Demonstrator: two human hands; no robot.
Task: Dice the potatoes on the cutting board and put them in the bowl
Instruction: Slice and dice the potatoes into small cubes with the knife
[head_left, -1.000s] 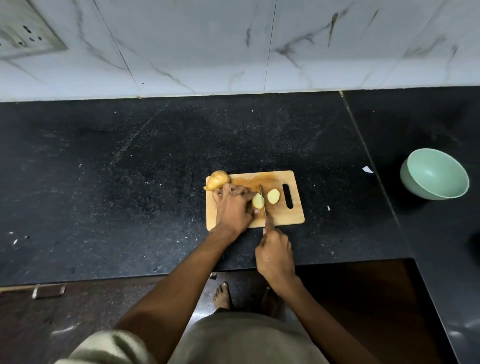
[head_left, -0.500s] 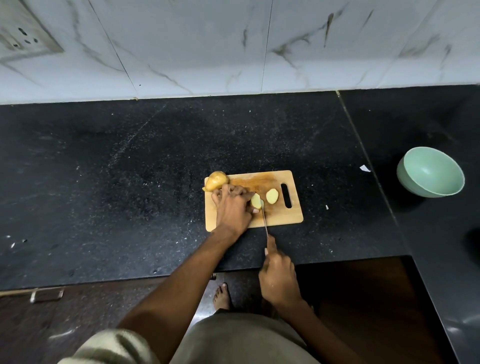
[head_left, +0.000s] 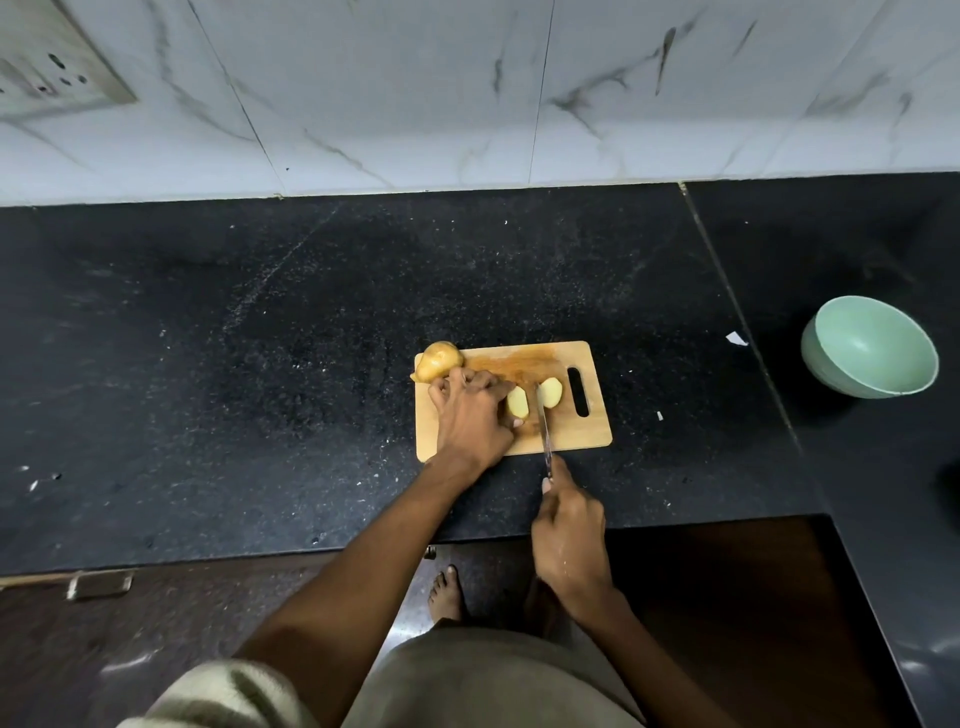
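Observation:
A wooden cutting board (head_left: 576, 434) lies on the black counter. My left hand (head_left: 470, 415) holds a potato half (head_left: 517, 402) on the board, its cut face turned right. A second cut piece (head_left: 549, 392) lies just right of it. My right hand (head_left: 569, 530) grips the handle of a knife (head_left: 544, 434); the blade runs between the two pieces. A whole unpeeled potato (head_left: 439, 361) sits at the board's far left corner. The green bowl (head_left: 872, 345) stands far to the right with nothing visible inside.
The black granite counter (head_left: 260, 364) stretches wide to the left and behind the board. A marble-tiled wall (head_left: 467, 93) backs it, with a switch plate (head_left: 47, 78) at upper left. A small white scrap (head_left: 736, 339) lies near the bowl. My bare foot (head_left: 447, 592) shows below the counter edge.
My right hand pulled back toward me, off the board's near edge, drawing the knife blade through between the two potato pieces. My left hand stayed on the potato half.

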